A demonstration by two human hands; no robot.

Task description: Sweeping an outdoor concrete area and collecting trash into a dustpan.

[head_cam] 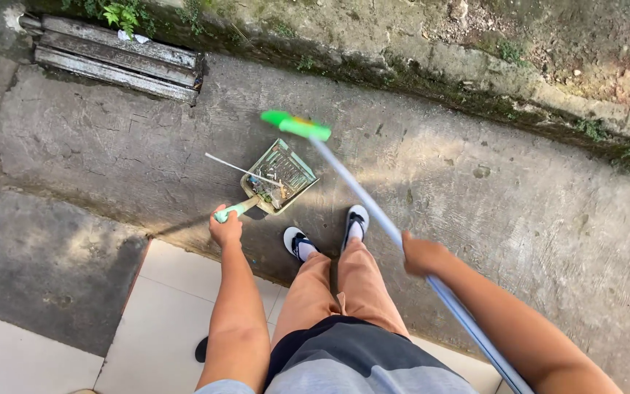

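My left hand (225, 228) grips the green handle of a metal dustpan (280, 177), which hangs above the concrete ground with bits of rubbish and a thin white stick in it. My right hand (421, 255) holds the pale blue pole of a broom (362, 195). The broom's green head (295, 125) is lifted out in front, just beyond the dustpan. Below me are my legs in orange trousers and my feet in sandals (327, 235), standing on the concrete.
A metal drain grate (122, 58) lies at the far left by a mossy gutter edge (432, 84). White floor tiles (162, 314) begin just behind my feet at the lower left. Bare earth lies beyond the gutter.
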